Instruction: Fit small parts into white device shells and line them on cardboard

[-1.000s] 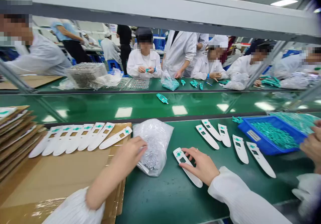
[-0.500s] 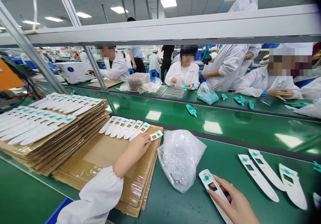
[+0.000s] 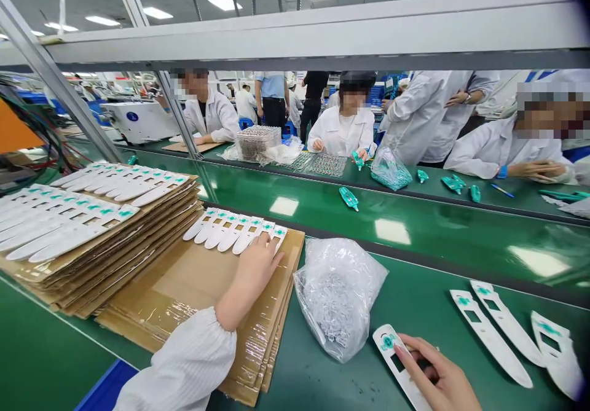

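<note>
My left hand (image 3: 252,270) lies flat on the last white plastic shell (image 3: 276,236) in a row of white shells with teal buttons (image 3: 221,230). The row rests on a sheet of brown cardboard (image 3: 193,288). My right hand (image 3: 433,377) at the bottom right holds another white shell (image 3: 394,362) against the green bench, fingers over its window. A clear bag of small parts (image 3: 338,294) lies between my hands.
Stacked cardboard sheets loaded with shells (image 3: 87,220) stand at the left. More white shells (image 3: 502,334) lie at the right. A green conveyor belt (image 3: 415,227) carries a teal part (image 3: 349,198). People in white coats work across the belt.
My left hand has slid the end shell in against the row and now covers it. My right hand and its shell sit lower in view as my head turned left.
</note>
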The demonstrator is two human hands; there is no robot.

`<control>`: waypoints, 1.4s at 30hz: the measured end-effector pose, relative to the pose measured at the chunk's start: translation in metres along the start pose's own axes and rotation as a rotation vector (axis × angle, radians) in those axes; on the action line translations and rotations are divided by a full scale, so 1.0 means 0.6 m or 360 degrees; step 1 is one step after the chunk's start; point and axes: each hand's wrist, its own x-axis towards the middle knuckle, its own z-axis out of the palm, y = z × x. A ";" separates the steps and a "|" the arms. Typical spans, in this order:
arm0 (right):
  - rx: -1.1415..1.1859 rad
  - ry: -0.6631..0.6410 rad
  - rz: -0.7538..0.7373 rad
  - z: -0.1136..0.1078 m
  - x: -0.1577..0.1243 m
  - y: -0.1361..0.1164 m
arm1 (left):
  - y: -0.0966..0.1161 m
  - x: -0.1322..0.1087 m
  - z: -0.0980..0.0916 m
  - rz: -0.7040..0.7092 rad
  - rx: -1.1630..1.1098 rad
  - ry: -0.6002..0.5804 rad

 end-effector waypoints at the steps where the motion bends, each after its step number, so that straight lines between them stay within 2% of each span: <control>1: 0.0079 0.0022 0.0026 0.002 -0.003 -0.009 | 0.015 -0.005 -0.005 0.0084 -0.0054 0.0005; 3: 0.0275 0.0019 0.0101 0.005 -0.009 -0.030 | 0.054 -0.015 -0.009 0.0344 -0.0189 -0.0064; 6: 0.0599 -0.0005 0.0259 0.010 -0.020 -0.061 | 0.118 -0.026 0.005 0.0729 -0.0325 -0.0262; 9: 0.0819 -0.0091 0.0349 0.013 -0.030 -0.097 | 0.153 -0.024 0.028 0.0824 -0.0344 -0.0363; 12: 0.0882 -0.0311 0.0279 0.014 -0.027 -0.134 | 0.150 -0.015 0.039 0.0771 -0.0413 -0.0354; 15: 0.0879 -0.0463 0.0198 0.015 -0.010 -0.162 | 0.135 -0.012 0.037 0.0710 -0.0531 -0.0295; 23: 0.0944 -0.0563 0.0151 0.035 0.017 -0.184 | 0.129 -0.023 0.019 0.0615 -0.0872 -0.0206; 33: 0.1027 -0.0595 0.0206 0.076 0.022 -0.184 | 0.135 -0.039 -0.039 0.0519 -0.1438 -0.0193; 37: 0.1063 -0.0572 0.0175 0.087 0.021 -0.180 | 0.137 -0.057 -0.044 0.0587 -0.1477 0.0028; 42: 0.1135 -0.0445 0.0128 0.083 0.003 -0.179 | 0.149 -0.072 -0.043 0.0757 -0.1206 0.0341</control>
